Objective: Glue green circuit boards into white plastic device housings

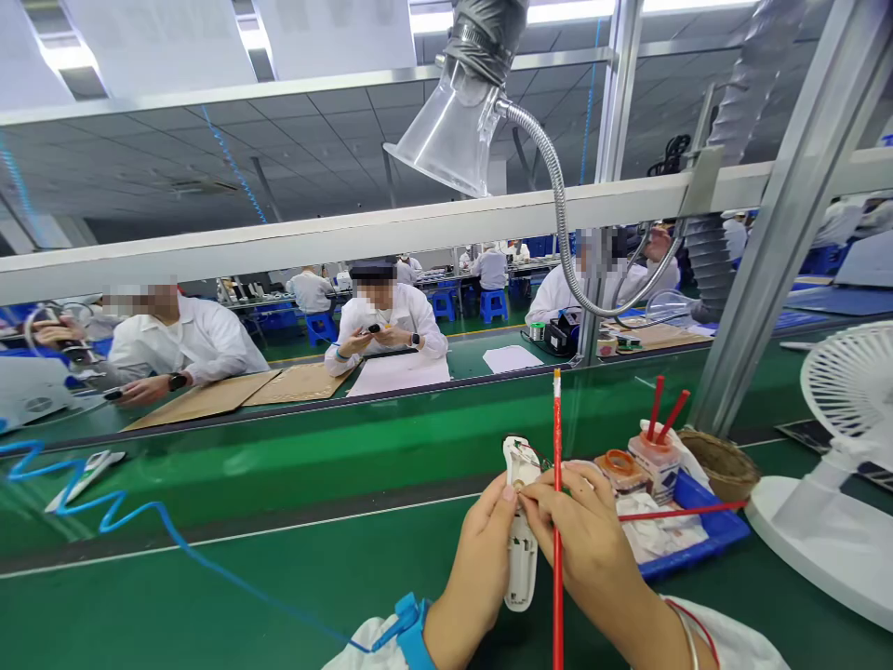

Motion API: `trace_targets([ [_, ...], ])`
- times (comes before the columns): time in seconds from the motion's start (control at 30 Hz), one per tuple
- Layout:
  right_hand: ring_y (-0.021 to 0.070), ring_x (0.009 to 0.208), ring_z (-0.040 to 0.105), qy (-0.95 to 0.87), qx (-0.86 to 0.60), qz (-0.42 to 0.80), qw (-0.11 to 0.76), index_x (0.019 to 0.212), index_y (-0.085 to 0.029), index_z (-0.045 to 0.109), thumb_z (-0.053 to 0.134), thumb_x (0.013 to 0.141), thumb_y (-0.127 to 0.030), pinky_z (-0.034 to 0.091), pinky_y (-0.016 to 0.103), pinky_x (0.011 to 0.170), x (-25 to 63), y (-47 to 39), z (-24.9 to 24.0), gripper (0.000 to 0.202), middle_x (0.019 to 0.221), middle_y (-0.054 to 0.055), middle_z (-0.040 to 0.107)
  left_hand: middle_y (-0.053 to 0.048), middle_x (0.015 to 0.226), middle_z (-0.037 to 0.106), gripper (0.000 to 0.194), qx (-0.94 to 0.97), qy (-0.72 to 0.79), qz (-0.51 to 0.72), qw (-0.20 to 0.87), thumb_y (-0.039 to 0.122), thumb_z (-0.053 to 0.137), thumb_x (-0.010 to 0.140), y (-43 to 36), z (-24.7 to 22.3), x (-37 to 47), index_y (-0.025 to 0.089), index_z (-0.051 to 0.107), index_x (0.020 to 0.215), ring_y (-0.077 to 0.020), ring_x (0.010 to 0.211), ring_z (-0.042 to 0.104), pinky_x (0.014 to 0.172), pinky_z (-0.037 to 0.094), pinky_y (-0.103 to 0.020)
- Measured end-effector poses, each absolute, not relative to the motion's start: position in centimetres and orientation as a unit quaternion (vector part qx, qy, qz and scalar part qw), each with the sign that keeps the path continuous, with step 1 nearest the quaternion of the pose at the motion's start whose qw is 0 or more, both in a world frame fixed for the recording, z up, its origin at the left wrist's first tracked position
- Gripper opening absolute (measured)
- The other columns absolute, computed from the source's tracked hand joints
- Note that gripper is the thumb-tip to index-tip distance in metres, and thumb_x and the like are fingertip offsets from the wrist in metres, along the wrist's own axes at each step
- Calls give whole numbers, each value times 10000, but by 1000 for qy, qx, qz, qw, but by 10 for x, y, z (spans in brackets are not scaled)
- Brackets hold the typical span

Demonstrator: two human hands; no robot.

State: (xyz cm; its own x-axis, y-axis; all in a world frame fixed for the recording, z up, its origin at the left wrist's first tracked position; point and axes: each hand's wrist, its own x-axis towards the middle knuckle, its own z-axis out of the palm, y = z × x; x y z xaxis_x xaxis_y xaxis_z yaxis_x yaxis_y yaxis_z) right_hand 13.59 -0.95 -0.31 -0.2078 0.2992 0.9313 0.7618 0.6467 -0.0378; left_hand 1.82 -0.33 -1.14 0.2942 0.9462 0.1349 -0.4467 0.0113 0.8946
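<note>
My left hand point(481, 549) is closed around a white handheld device housing point(520, 558), apparently an opened thermometer casing. It stands nearly upright, with its hollow inner side facing me and thin wires near its top. My right hand point(593, 530) is closed too, its thumb and fingertips pinched together at the middle of the housing. Whatever small part lies between those fingertips is hidden. A long red stick point(557, 577) with a pale, yellowish tip runs upright along the right hand's fingers and seems to be held by them.
At right, a blue tray point(698, 549) holds a jar point(654, 461) with red sticks, white wipes and an orange-rimmed container. Beside it stands a white fan point(802, 530). A similar white device point(84, 479) lies on the green belt point(279, 465). A blue coiled cord point(174, 535) reaches my left wristband. Co-workers sit opposite.
</note>
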Motion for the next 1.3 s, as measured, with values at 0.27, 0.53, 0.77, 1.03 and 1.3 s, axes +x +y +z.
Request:
trace_targets([
  [0.27, 218, 791, 600, -727, -390, -218, 521, 804, -162, 558, 478, 872, -75, 340, 434, 847, 132, -13, -8, 137, 707, 48, 661, -85, 1015, 639, 318, 491, 302, 521, 629, 347, 542, 836, 1, -16, 17, 172, 608, 1093, -215, 975, 552, 919, 381, -326],
  [0.53, 211, 824, 649, -738, -351, -232, 528, 866, -173, 582, 525, 847, -68, 295, 424, 908, 132, -14, -9, 121, 617, -7, 647, -4, 761, 559, 192, 491, 346, 508, 618, 365, 568, 794, 8, -18, 14, 177, 569, 836, -141, 717, 502, 716, 399, -248],
  [0.77, 216, 834, 650, -742, -334, -224, 537, 860, -185, 585, 546, 832, -66, 281, 429, 926, 133, -13, -12, 128, 654, -9, 682, -12, 803, 548, 181, 538, 354, 504, 576, 359, 497, 840, 8, -20, 13, 183, 539, 841, -150, 761, 485, 752, 391, -262],
  [1.03, 187, 814, 656, -776, -259, -234, 526, 745, -200, 550, 585, 800, -69, 330, 380, 886, 139, -17, -4, 146, 799, -20, 733, -23, 795, 549, 250, 601, 388, 498, 490, 423, 471, 852, 14, -14, 3, 185, 547, 843, -165, 753, 472, 719, 376, -268],
  [1.3, 218, 775, 656, -805, -224, -194, 514, 794, -244, 517, 451, 904, -334, 396, 404, 834, 184, -38, 13, 156, 823, 12, 737, -10, 787, 541, 274, 566, 418, 528, 475, 454, 485, 841, 22, 0, -15, 200, 551, 920, -154, 722, 466, 660, 360, -253],
])
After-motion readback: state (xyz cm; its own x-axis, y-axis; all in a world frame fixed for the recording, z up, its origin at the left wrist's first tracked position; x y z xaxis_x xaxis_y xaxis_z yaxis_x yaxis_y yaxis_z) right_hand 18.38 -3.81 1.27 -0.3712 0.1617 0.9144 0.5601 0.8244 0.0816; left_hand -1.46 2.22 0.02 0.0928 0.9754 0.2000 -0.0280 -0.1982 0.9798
